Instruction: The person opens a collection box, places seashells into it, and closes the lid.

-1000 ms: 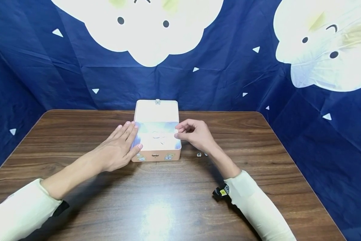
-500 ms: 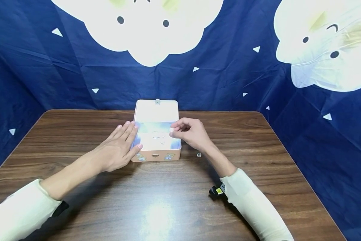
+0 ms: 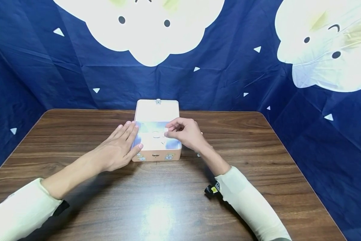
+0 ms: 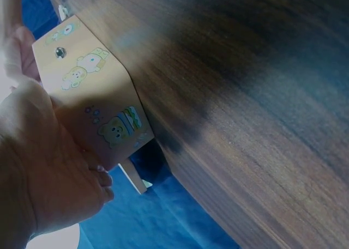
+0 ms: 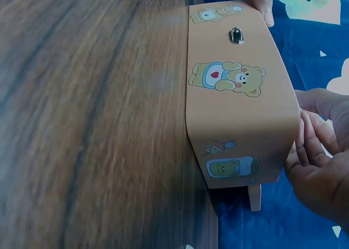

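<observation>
A peach-coloured box (image 3: 155, 155) printed with bears stands on the table, its white lid (image 3: 157, 110) raised at the back. A metal latch plate (image 5: 236, 36) shows on its front. My left hand (image 3: 117, 149) rests along the box's left edge, fingers straight. In the left wrist view its palm (image 4: 60, 156) lies against the side wall. Over the right half of the box, my right hand (image 3: 186, 134) pinches a small white piece (image 3: 166, 130) between thumb and fingertips; its kind is too small to make out. Small pale shapes (image 3: 162, 143) show on the bluish-white surface inside.
A small white piece (image 3: 198, 155) lies on the wooden table (image 3: 108, 207) right of the box, partly behind my right wrist. A dark blue cloth (image 3: 222, 90) with white clouds and triangles hangs behind and at the sides. A bright reflection sits on the table's front.
My right hand has moved left, from the box's right edge to above its inside, carrying the small white piece. My left hand stays in place.
</observation>
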Available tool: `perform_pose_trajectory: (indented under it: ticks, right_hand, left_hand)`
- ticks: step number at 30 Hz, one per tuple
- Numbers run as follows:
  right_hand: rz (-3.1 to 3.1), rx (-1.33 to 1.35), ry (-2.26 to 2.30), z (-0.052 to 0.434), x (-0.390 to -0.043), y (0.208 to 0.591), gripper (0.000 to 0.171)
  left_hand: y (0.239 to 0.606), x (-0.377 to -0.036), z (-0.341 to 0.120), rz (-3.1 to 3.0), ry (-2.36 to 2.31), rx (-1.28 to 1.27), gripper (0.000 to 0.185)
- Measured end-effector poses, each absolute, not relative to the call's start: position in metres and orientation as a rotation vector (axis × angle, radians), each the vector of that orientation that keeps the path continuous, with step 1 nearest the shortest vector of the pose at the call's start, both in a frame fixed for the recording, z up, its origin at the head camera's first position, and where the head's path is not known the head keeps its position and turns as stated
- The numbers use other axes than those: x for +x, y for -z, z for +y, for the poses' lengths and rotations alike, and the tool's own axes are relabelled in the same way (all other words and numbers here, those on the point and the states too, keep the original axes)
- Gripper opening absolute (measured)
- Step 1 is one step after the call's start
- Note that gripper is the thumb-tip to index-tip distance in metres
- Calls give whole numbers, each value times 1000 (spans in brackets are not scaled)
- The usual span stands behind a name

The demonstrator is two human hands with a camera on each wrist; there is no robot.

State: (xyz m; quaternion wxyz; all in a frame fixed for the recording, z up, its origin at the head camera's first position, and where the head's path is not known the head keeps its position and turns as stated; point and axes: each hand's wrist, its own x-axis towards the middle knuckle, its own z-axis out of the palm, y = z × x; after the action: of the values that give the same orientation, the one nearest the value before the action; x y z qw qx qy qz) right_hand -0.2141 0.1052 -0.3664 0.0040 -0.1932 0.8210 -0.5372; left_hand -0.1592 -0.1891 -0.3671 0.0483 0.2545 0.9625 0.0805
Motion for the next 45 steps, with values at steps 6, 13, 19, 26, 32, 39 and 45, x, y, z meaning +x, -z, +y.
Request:
perform_pose_trajectory:
  ticks: [6, 13, 19, 26, 32, 39, 45]
  right_hand:
    - [2593, -617, 1638, 96, -218, 368, 21]
    - [2607, -618, 1615, 86, -221, 369, 21]
    - [2642, -548, 1619, 81, -227, 368, 18]
    - [2723, -595, 1581, 78, -232, 374, 17]
    - [2762, -637, 1568, 76, -232, 377, 19]
    - [2763, -626, 1563, 76, -231, 377, 22]
    - [2757, -620, 1564, 76, -230, 377, 23]
  left_hand:
    - [367, -159, -189, 2932, -246, 771, 82]
    - [367, -160, -188, 2934, -262, 781, 81]
    - [366, -160, -186, 2948, -260, 805, 80]
    - [366, -160, -186, 2941, -251, 794, 81]
    - [365, -160, -187, 2942, -250, 791, 81]
    - [365, -160, -187, 2943, -250, 792, 81]
    - [366, -160, -187, 2938, -239, 787, 81]
